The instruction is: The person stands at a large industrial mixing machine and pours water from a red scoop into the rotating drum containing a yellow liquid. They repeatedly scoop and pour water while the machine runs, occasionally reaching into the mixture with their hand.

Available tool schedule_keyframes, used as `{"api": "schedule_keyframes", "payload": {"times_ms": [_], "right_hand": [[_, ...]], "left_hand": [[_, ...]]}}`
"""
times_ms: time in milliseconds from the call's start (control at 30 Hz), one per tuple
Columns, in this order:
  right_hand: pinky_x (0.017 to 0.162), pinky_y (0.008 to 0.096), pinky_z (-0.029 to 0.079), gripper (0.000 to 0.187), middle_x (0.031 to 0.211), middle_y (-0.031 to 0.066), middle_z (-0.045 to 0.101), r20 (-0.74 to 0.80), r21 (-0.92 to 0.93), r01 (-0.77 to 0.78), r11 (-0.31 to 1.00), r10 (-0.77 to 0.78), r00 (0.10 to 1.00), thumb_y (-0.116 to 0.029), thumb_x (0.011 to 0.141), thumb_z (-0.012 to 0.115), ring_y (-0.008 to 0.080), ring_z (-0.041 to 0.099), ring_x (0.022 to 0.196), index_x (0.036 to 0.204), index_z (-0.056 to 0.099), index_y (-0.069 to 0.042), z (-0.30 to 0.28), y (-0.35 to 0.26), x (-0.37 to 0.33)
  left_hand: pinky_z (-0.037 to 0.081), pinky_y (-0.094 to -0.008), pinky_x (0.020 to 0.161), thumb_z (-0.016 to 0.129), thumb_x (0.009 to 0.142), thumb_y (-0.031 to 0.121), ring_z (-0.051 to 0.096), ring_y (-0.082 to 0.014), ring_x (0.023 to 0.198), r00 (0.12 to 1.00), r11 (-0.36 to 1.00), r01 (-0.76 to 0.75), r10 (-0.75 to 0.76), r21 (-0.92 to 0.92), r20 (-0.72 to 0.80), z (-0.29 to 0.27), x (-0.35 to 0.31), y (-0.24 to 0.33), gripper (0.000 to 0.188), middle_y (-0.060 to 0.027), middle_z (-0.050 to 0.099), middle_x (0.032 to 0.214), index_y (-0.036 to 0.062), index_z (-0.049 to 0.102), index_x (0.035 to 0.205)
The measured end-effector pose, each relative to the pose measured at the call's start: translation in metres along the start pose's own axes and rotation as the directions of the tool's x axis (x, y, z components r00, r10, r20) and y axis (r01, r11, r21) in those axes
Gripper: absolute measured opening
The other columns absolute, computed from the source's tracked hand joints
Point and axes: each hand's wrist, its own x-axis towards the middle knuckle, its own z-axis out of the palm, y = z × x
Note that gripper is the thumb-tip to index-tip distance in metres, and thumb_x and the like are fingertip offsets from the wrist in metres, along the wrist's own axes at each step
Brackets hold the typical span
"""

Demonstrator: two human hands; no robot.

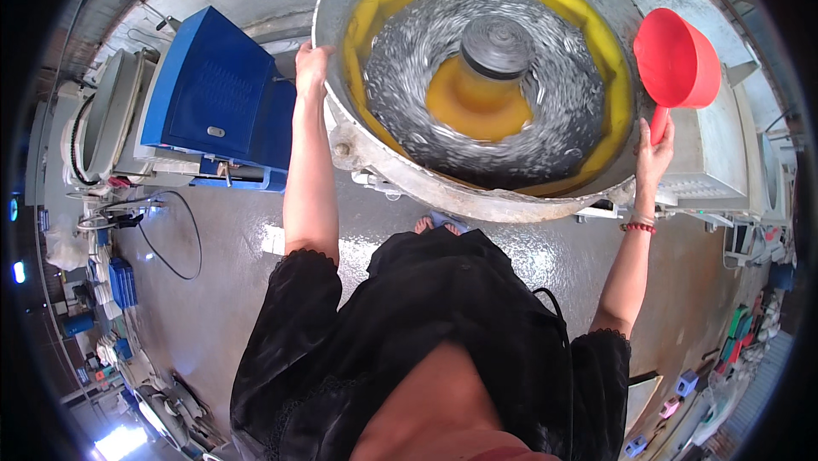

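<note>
A large round finishing machine with a grey metal rim (477,203) and a yellow lined bowl (620,95) stands in front of me. Small silvery pieces (409,60) fill the bowl, blurred as if in motion around a central yellow post with a dark round top (497,45). My left hand (312,65) rests on the rim's left side, its fingers partly hidden behind the edge. At the right side of the rim, my right hand (654,152) is closed round the handle of a red plastic scoop (682,60), which is held up beside the bowl.
To the left stands a blue metal cabinet (209,86), with a grey machine (106,120) beyond it. A dark cable (198,239) loops over the wet, shiny floor (213,308). A pale metal housing (707,158) is at the right. Stacked blue crates (122,282) line the far left.
</note>
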Motion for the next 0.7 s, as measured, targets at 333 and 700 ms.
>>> {"api": "schedule_keyframes", "payload": {"times_ms": [333,700], "right_hand": [[0.080,0.0282,0.045,0.049,0.099,0.0121,0.061,-0.062,-0.061,0.170,0.984,-0.174,0.983,-0.023,0.081,0.066,0.0163,0.056,0.087,0.120,0.048,-0.001,-0.002,0.015,0.002],[0.078,0.0356,0.048,0.047,0.098,0.0177,0.063,-0.073,-0.140,0.120,0.983,-0.132,0.989,-0.024,0.079,0.065,0.0313,0.062,0.092,0.121,0.047,-0.009,0.000,-0.005,-0.001]], "left_hand": [[0.044,-0.0330,0.081,0.060,0.069,0.008,0.059,-0.0254,0.090,1.000,0.995,-0.022,0.022,0.096,0.003,0.001,-0.005,0.006,0.045,-0.0175,0.062,0.099,-0.0061,0.053,0.111],[0.048,-0.0348,0.073,0.056,0.073,0.005,0.061,-0.0267,0.082,0.997,0.999,0.024,-0.021,-0.037,0.077,-0.004,0.002,0.001,0.039,-0.0175,0.061,0.098,-0.0064,0.052,0.111]]}}
